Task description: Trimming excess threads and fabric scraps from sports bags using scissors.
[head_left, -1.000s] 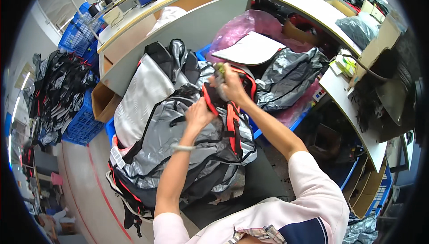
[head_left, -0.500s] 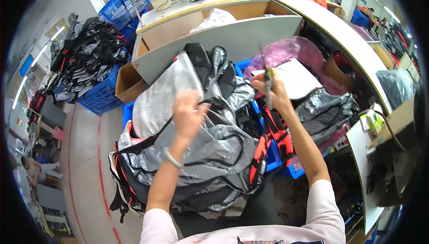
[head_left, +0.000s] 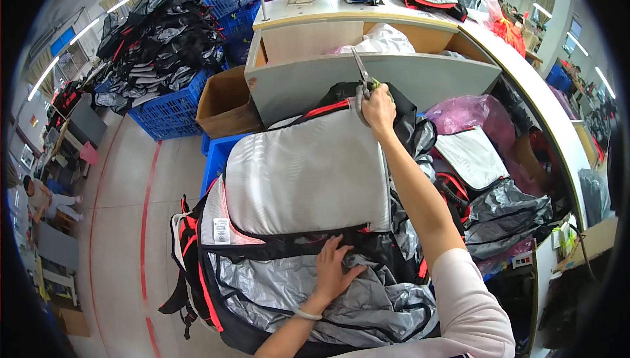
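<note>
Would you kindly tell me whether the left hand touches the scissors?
Apart. The head view shows the left hand over the silver fabric and the scissors in the right hand, with the pale panel between.

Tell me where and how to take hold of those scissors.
Grip the scissors by the handles, coming from the wearer's side, as the right hand does. The blades point away from the wearer, toward the grey board, so this approach probably keeps fingers clear of the tips. The left hand lies spread on crumpled silver lining, well behind the blades.
</note>
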Tool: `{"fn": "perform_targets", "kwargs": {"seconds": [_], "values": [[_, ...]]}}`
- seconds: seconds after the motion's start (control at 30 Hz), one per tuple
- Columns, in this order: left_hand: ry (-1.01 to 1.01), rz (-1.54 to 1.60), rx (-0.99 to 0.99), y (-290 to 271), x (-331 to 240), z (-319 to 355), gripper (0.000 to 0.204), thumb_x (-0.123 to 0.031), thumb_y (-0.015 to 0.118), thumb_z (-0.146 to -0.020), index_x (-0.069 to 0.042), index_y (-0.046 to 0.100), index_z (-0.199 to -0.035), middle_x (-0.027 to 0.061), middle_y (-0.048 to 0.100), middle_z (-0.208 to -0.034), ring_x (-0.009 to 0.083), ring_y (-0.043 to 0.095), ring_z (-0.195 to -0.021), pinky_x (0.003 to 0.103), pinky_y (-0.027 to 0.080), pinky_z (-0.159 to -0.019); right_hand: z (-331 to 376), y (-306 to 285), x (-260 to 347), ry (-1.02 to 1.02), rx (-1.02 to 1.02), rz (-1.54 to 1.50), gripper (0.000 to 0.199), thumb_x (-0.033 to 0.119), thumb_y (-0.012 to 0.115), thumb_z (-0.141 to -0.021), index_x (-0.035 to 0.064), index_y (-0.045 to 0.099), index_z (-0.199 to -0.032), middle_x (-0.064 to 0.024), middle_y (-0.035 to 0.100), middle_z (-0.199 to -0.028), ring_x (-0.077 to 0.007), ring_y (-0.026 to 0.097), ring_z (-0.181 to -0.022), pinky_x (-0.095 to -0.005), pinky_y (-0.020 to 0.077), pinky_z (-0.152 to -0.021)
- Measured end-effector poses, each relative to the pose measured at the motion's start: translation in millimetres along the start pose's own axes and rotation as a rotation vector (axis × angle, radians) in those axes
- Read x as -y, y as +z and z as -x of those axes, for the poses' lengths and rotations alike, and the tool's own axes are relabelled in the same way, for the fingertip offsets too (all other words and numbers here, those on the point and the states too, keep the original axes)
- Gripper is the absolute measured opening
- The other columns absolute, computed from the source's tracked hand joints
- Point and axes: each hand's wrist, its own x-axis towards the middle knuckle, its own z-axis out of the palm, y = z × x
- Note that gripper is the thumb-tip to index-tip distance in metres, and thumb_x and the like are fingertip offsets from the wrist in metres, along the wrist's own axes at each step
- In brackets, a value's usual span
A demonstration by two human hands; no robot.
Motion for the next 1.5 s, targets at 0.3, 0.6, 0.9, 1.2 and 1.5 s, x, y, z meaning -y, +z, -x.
{"fn": "perform_targets", "kwargs": {"seconds": [0.3, 0.6, 0.9, 1.2, 1.5], "values": [[-0.131, 0.178, 0.248, -72.6, -39.8, 28.3, 0.042, -0.035, 0.07, -0.081, -0.006, 0.06, -0.11, 0.0135, 0.061, -0.11, 0.0275, 0.058, -0.104, 0.042, 0.044, -0.087, 169.7, -165.6, 54.6, -0.327, 0.082, -0.494, 0.035, 0.004, 0.067, -0.077, 0.0005, 0.048, -0.107, -0.022, 0.063, -0.083, -0.0396, 0.064, -0.076, -0.0395, 0.0481, -0.066], [0.705, -0.276, 0.181, -308.6, -191.2, -173.9, 0.095, -0.064, 0.07, -0.07, -0.006, 0.041, -0.14, 0.0191, 0.049, -0.135, 0.0304, 0.048, -0.124, 0.04, 0.036, -0.104, 282.9, -402.6, 65.0, -0.208, -0.145, -1.036, 0.039, 0.007, 0.078, -0.068, 0.0013, 0.055, -0.099, -0.0003, 0.053, -0.088, -0.0113, 0.051, -0.078, -0.0239, 0.0428, -0.072], [0.344, -0.377, 0.942, -232.0, -290.2, -157.9, 0.068, -0.04, 0.061, -0.087, -0.005, 0.038, -0.139, 0.0181, 0.044, -0.133, 0.0244, 0.045, -0.123, 0.035, 0.039, -0.101, 292.6, -510.6, -19.0, -0.35, -0.344, -1.216, 0.072, 0.008, 0.063, -0.051, -0.0086, 0.051, -0.119, -0.0111, 0.058, -0.108, -0.0231, 0.057, -0.101, -0.0293, 0.0423, -0.094], [0.007, 0.355, 0.813, -94.9, -255.4, -55.3, 0.036, -0.017, 0.056, -0.09, -0.002, 0.056, -0.123, 0.0136, 0.062, -0.105, 0.0218, 0.057, -0.101, 0.034, 0.043, -0.091, 324.8, -511.2, -88.1, 0.059, -0.235, -0.926, 0.035, 0.01, 0.078, -0.065, 0.0114, 0.048, -0.083, 0.0067, 0.042, -0.074, -0.0056, 0.044, -0.069, -0.0225, 0.0349, -0.063], [0.41, -0.36, 0.769, -263.4, -372.3, -98.8, 0.057, -0.019, 0.071, -0.081, -0.012, 0.05, -0.133, 0.0199, 0.064, -0.105, 0.0357, 0.063, -0.093, 0.038, 0.049, -0.085, 309.8, -431.4, -79.6, -0.014, -0.166, -1.014, 0.036, 0.011, 0.08, -0.074, 0.0103, 0.046, -0.086, 0.0054, 0.044, -0.074, -0.0034, 0.041, -0.064, -0.0188, 0.0337, -0.058]]}}
